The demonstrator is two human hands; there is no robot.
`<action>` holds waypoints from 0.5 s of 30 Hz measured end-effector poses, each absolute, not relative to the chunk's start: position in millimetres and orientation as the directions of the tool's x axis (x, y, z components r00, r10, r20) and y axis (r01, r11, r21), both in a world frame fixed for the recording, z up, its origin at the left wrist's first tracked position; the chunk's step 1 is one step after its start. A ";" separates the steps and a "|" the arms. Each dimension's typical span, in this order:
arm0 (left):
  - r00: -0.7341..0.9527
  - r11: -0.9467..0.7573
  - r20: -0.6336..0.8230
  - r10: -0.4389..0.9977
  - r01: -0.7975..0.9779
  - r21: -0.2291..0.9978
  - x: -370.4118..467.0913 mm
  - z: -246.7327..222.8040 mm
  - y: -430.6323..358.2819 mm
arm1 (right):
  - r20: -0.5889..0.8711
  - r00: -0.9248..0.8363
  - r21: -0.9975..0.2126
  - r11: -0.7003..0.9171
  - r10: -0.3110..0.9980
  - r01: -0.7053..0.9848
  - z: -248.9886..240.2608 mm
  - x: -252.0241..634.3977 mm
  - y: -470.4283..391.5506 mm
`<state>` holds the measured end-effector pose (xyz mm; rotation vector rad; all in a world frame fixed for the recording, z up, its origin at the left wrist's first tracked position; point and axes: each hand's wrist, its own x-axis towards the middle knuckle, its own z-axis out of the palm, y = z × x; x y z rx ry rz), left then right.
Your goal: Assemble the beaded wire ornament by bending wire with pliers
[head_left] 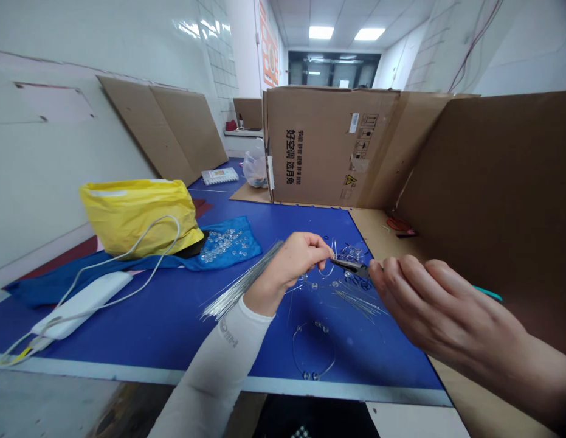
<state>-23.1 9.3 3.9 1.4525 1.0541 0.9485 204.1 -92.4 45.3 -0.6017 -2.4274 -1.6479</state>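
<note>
My right hand [428,298] is wrapped round needle-nose pliers [353,266], whose jaws point left. A teal handle end sticks out behind the hand. At the jaw tips, the thumb and forefinger of my left hand [303,258] are pinched on what looks like a thin wire; its end is too small to make out. Below the hands, a wire ring [293,347] threaded with several clear beads [315,376] lies near the table's front edge. More beaded wire loops [353,252] lie behind the pliers. A bundle of straight silver wires [241,285] lies partly behind my left forearm.
Loose clear beads [223,243] rest on a blue cloth [244,228] beside a yellow bag [139,213]. A white power strip [84,301] with its cord lies at left. Short cut wires [360,301] lie under the pliers. Cardboard [328,146] walls the back and right side.
</note>
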 end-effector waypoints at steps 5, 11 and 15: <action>0.282 -0.035 0.005 0.959 0.101 0.994 -22.1 5.7 7.8 | 0.341 -0.914 0.858 0.325 0.218 0.397 42.5 205.0 -90.4; 0.286 -0.016 -0.002 0.958 0.064 0.998 -20.6 7.7 6.6 | 0.361 -0.905 0.845 0.330 0.226 0.420 45.3 205.0 -90.2; 0.302 -0.010 0.001 0.953 0.028 1.000 -21.1 8.8 5.3 | 0.392 -0.896 0.820 0.361 0.210 0.444 49.3 205.8 -90.0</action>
